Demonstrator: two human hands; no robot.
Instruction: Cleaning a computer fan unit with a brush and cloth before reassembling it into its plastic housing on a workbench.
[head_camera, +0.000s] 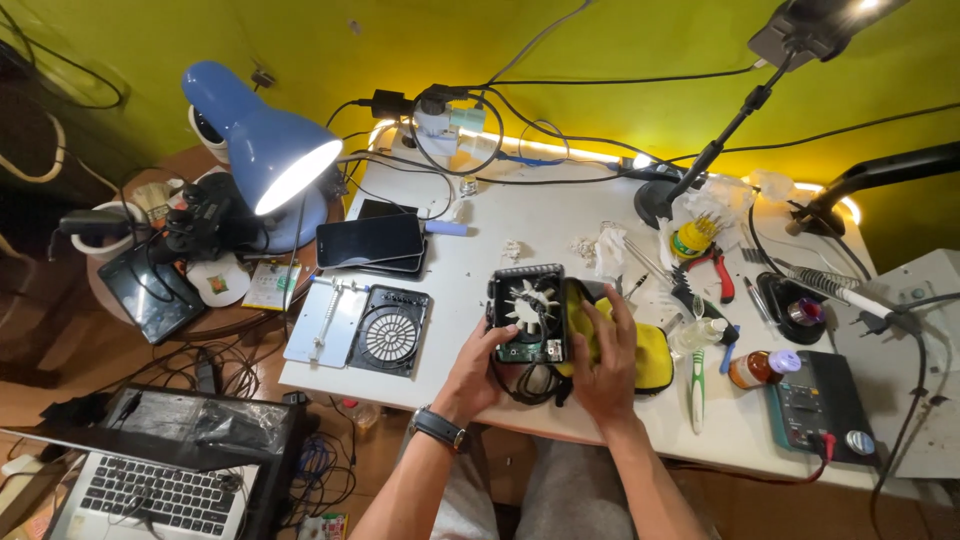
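A small black fan unit (527, 311) with its cover off shows a white impeller and a green circuit board; it stands at the near middle of the white table (520, 215). My left hand (472, 372) grips its lower left corner. My right hand (604, 352) presses a yellow cloth (648, 358) against the unit's right side. A black cable loops under the unit. The unit's black grille cover (389, 331) lies flat to the left, beside a silver holder plate (325, 322).
A blue desk lamp (262, 145) shines at the left, with two phones (371, 241) near it. Red-handled pliers (720, 275), a toothbrush (696, 384), a brown bottle (757, 368), a multimeter (812, 404) and a soldering iron (830, 288) crowd the right. A laptop (160, 478) sits low left.
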